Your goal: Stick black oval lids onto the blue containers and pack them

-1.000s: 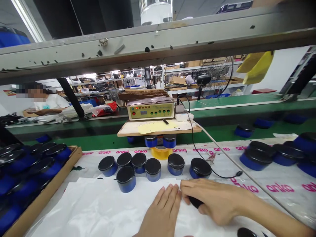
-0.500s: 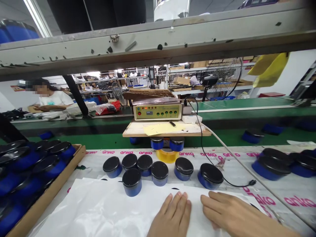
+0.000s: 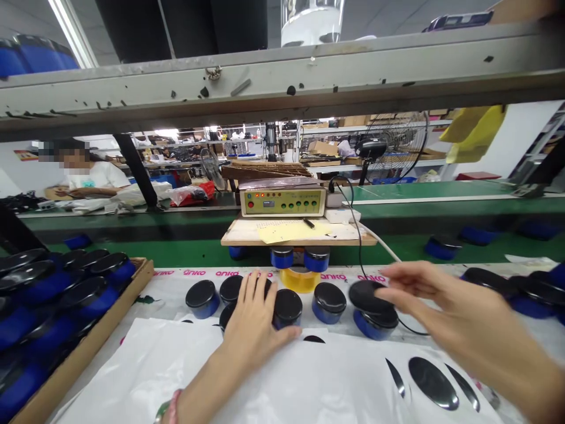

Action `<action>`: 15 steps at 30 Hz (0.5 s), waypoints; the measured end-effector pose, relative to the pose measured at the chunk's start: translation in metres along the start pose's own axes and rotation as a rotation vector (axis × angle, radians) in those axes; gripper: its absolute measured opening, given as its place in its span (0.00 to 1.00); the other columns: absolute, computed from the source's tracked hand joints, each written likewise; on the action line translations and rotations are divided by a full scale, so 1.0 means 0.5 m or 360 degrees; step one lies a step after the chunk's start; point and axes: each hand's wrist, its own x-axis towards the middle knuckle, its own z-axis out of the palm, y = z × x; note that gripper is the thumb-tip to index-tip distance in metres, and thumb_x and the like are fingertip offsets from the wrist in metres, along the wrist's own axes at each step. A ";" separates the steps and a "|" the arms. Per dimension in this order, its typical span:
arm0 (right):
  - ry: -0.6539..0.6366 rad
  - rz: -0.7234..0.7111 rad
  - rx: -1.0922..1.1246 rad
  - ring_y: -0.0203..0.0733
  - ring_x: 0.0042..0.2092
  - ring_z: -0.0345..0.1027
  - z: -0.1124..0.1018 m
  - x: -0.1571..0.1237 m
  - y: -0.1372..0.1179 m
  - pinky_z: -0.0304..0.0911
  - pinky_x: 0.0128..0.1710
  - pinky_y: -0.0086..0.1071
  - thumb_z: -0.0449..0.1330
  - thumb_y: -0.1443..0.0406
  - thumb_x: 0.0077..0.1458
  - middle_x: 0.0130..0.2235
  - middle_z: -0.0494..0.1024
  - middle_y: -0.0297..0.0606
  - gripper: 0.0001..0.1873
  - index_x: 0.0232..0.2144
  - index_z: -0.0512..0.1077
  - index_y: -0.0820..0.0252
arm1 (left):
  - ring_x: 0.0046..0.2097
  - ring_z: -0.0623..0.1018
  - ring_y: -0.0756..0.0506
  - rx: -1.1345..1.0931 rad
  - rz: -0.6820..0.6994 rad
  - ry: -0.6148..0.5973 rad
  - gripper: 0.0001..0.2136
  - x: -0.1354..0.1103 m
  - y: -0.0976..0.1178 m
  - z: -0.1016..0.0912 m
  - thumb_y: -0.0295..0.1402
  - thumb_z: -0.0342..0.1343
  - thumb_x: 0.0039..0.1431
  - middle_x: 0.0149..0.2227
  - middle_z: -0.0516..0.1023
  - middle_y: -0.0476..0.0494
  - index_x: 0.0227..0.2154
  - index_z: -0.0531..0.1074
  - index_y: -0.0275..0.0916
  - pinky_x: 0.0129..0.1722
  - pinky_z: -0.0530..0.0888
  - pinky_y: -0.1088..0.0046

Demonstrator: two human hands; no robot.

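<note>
Between the thumb and fingers of my right hand (image 3: pixel 445 312) is the edge of a thin black disc (image 3: pixel 365 295). The disc hangs just over a blue jar with a black top (image 3: pixel 376 324); whether they touch I cannot tell. My left hand (image 3: pixel 253 318) reaches over a group of similar jars, its fingers stretched out and partly covering them. Another jar (image 3: pixel 329 302) stands between my two hands. Below them lie white sheets (image 3: pixel 318 383), and at their right side large black oval stickers (image 3: pixel 433 383) show.
At left is a cardboard box (image 3: pixel 101 330) full of blue jars. A control unit (image 3: pixel 282 201) sits on a wooden board (image 3: pixel 238 232) behind, above a yellow tape roll (image 3: pixel 300 280). Cables run down at right. A shelf beam (image 3: pixel 265 76) crosses overhead. A person (image 3: pixel 95 174) sits far left.
Both hands have left the white sheet. My right hand has moved up and right with a black disc in it, uncovering black ovals. My left hand has moved left and forward over the jars.
</note>
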 end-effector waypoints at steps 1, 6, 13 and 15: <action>-0.0103 0.0073 0.0114 0.39 0.27 0.69 0.031 0.007 -0.017 0.63 0.26 0.30 0.59 0.48 0.50 0.28 0.76 0.35 0.17 0.31 0.71 0.54 | 0.61 0.57 0.26 0.0034 0.0030 0.0033 0.34 0.006 -0.006 0.006 0.51 0.60 0.46 0.58 0.62 0.25 0.49 0.67 0.29 0.56 0.59 0.40; -0.0514 0.0454 0.0678 0.36 0.27 0.65 0.138 0.001 -0.027 0.59 0.26 0.28 0.59 0.51 0.52 0.24 0.72 0.32 0.17 0.26 0.68 0.57 | 0.57 0.65 0.34 -0.0200 0.0311 0.0379 0.25 -0.023 0.020 0.057 0.32 0.63 0.48 0.52 0.70 0.33 0.50 0.63 0.32 0.57 0.64 0.50; -0.0738 0.0667 0.1069 0.35 0.31 0.61 0.150 -0.034 -0.021 0.59 0.32 0.28 0.55 0.49 0.54 0.29 0.65 0.32 0.19 0.27 0.67 0.58 | 0.50 0.73 0.47 -0.1579 -0.0523 -0.0401 0.32 -0.049 0.061 0.047 0.31 0.67 0.43 0.51 0.72 0.52 0.51 0.59 0.47 0.51 0.70 0.71; -0.0748 0.0594 0.1031 0.37 0.36 0.61 0.159 -0.044 -0.026 0.58 0.36 0.28 0.55 0.50 0.56 0.34 0.65 0.34 0.18 0.26 0.67 0.58 | 0.51 0.72 0.48 -0.1668 -0.0568 -0.0411 0.30 -0.048 0.060 0.045 0.31 0.66 0.44 0.51 0.71 0.55 0.50 0.60 0.49 0.52 0.68 0.73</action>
